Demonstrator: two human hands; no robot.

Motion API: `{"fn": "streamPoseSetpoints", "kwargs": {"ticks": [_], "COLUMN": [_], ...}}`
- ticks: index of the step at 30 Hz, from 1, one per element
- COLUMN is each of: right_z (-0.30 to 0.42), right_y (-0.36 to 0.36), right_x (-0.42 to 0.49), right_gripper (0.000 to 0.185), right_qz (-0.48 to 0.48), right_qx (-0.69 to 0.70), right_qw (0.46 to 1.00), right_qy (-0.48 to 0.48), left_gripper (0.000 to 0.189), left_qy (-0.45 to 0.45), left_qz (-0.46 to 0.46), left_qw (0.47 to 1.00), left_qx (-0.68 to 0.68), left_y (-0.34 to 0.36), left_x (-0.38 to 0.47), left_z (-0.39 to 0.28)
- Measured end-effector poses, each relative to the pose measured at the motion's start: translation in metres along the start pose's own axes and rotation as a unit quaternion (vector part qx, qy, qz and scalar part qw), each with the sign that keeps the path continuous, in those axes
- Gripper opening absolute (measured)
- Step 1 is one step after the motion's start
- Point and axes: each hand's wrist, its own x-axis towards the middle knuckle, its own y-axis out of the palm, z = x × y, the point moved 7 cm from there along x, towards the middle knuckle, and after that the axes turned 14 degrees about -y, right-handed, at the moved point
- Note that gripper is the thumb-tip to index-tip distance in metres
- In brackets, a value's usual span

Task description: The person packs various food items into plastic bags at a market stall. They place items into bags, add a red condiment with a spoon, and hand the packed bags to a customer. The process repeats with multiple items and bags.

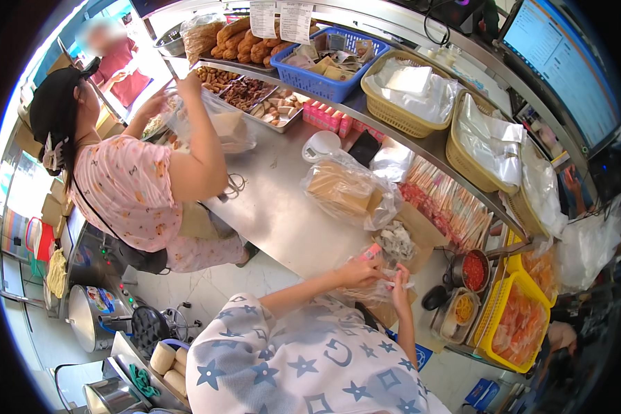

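Note:
At the near end of the steel counter (284, 222), my left hand (359, 271) and my right hand (401, 292) meet close together over a clear plastic bag (362, 295). Both hands pinch its upper part; the bag's contents are hard to make out. A small pink packet (371, 252) shows just above my left fingers; whether it is held is unclear. Beyond them lie a crumpled grey-white clump (396, 241) on brown paper (424, 233) and a plastic bag of brown blocks or boxes (341, 186). A round white scale (322, 146) stands farther back.
A co-worker in a patterned pink top (129, 181) handles a plastic bag (227, 124) at the left. Overhead runs a shelf with a blue basket (310, 77) and a beige basket (398, 111). At the right are a pot of red sauce (474, 271) and a yellow basket (517, 321).

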Motion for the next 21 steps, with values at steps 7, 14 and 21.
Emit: {"fn": "streamPoseSetpoints", "kwargs": {"ticks": [7,14,21], "right_z": [-0.007,0.015,0.030], "right_y": [0.000,-0.008,0.016], "right_x": [0.000,-0.032,-0.059], "right_gripper": [0.035,0.043,0.039], "right_qz": [-0.033,-0.182,-0.071], "right_qx": [0.006,-0.074,-0.218], "right_qw": [0.999,0.980,0.971], "right_qy": [0.001,-0.043,-0.064], "left_gripper": [0.024,0.023,0.018], "left_qy": [0.095,0.020,-0.040], "left_qz": [-0.079,-0.044,-0.124], "left_qw": [0.985,0.997,0.977], "left_qx": [-0.119,-0.057,-0.166], "left_y": [0.001,0.022,0.028], "left_x": [0.003,0.005,0.007], "left_z": [-0.021,-0.004,0.001]}}
